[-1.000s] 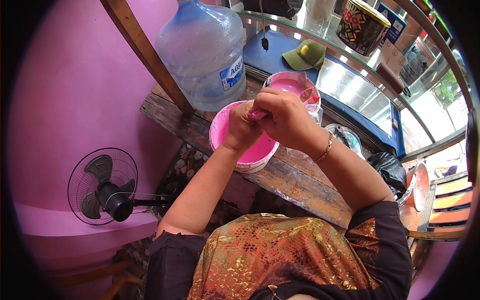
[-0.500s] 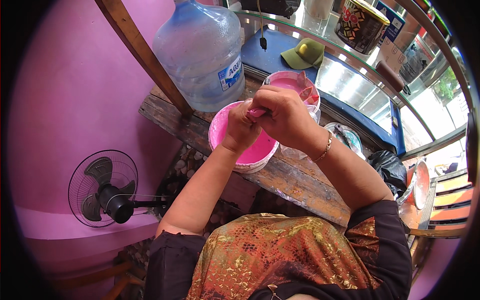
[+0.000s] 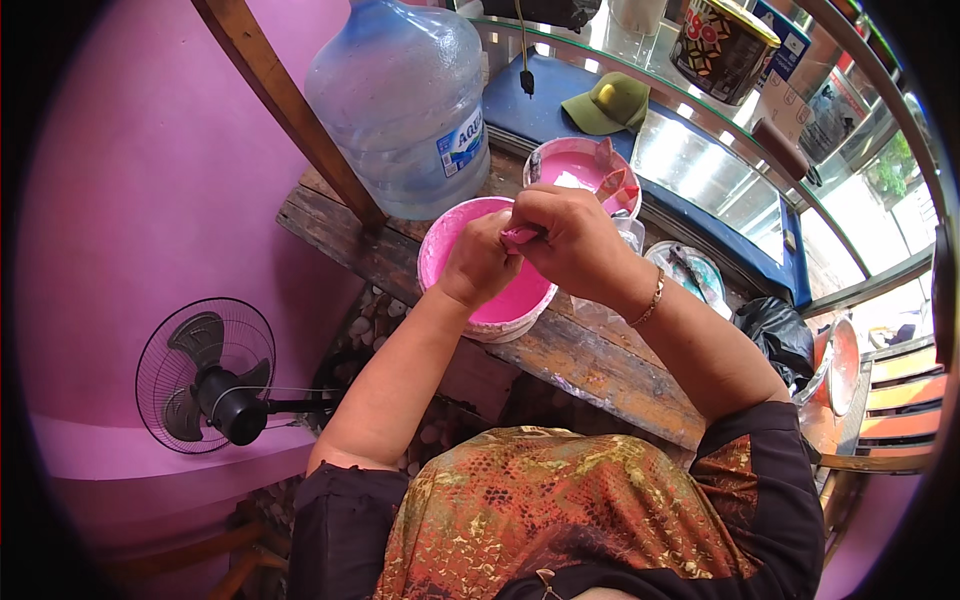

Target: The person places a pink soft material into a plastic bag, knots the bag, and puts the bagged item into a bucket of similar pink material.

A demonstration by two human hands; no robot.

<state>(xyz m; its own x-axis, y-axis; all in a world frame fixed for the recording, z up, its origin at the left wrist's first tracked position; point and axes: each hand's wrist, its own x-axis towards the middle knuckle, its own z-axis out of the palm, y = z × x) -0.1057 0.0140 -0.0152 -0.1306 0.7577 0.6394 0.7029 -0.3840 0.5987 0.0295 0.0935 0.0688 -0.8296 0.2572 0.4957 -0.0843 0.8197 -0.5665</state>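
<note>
My left hand [image 3: 478, 262] and my right hand [image 3: 572, 240] are pressed together above a pink bucket [image 3: 450, 235] of pink liquid on a worn wooden bench [image 3: 590, 365]. Between their fingertips they pinch a small pink piece [image 3: 520, 235]; what it is cannot be told. Just beyond my right hand stands a second, smaller bucket [image 3: 575, 165] of lighter pink liquid with a reddish tool [image 3: 620, 185] resting in it. A thin bracelet circles my right wrist.
A large clear water jug [image 3: 400, 100] stands at the bench's far left beside a slanting wooden post [image 3: 290, 105]. A black fan [image 3: 205, 375] sits by the pink wall. A green cap [image 3: 610, 100] lies on a blue surface; a black bag [image 3: 775, 335] lies to the right.
Both hands stay joined over the pink bucket, shifting only slightly; nothing has been let go or picked up.
</note>
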